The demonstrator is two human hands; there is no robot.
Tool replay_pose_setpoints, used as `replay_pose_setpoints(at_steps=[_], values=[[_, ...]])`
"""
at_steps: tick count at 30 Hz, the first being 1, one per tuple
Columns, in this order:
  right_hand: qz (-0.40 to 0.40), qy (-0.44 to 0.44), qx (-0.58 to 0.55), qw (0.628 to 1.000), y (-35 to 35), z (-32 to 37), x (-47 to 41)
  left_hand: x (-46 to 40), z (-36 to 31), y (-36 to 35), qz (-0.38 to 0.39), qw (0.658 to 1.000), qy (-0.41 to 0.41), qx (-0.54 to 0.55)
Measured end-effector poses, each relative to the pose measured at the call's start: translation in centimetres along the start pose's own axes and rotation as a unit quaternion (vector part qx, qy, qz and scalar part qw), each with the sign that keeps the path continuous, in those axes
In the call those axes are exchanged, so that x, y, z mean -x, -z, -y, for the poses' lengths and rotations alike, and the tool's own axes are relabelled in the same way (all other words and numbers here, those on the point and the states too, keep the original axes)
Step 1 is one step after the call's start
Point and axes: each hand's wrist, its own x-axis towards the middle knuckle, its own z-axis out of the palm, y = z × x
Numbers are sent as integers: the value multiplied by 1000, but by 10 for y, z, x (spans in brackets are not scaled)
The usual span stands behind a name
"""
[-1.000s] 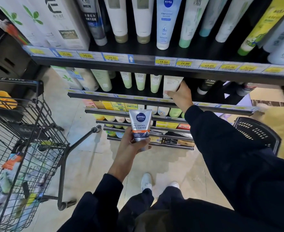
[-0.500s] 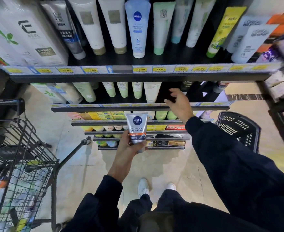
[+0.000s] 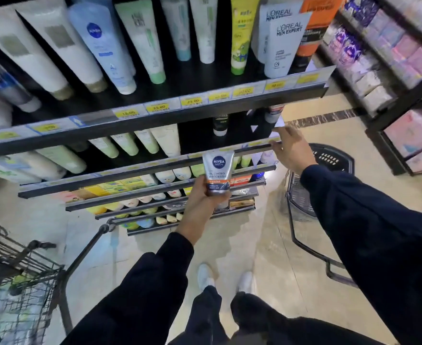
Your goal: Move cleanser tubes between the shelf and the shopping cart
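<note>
My left hand [image 3: 200, 202] grips a grey Nivea Men cleanser tube [image 3: 217, 173] upright in front of the lower shelves. My right hand [image 3: 291, 150] reaches to the right end of the second shelf [image 3: 155, 163], fingers extended at its front rail, holding nothing. Rows of cleanser tubes [image 3: 120, 53] stand on the top shelf [image 3: 170, 108], with L'Oreal tubes [image 3: 283, 43] at its right end. The wire shopping cart [image 3: 18, 290] sits at the lower left with several products inside.
A black plastic basket trolley [image 3: 329, 158] stands on the floor to the right of the shelf. Another shelf unit [image 3: 384, 78] with purple and pink packs fills the right side. My white shoes [image 3: 222, 277] stand on beige floor tiles.
The view has swung to the right, so the cart slid toward the left edge. My right hand moved from the shelf's middle to its right end. My left hand keeps holding the Nivea tube.
</note>
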Motion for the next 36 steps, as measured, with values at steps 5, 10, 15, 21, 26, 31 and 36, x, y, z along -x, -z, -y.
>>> replay_pose_setpoints(at_steps=[5,10,15,21,26,31,36], values=[[23,77,39,996,-6,-33,-15,-41,-5,-43,3,999,-21,-32],[-28,129,54,990,-11,-44,-13,-81,-5,-72,-19,993,-86,-76],[-82,127,72,986,-26,-50,-13,-132,-11,-92,-109,983,-125,-77],[-116,127,74,982,-36,-51,-16,-179,-20,-103,-158,969,-160,-105],[-125,129,76,981,-38,-53,-18,-203,-32,-114,-181,958,-197,-103],[-125,124,77,981,-41,-55,-21,-229,-32,-125,-194,952,-151,-180],[-134,124,73,980,-42,-55,-20,-247,-42,-135,-198,941,-106,-252]])
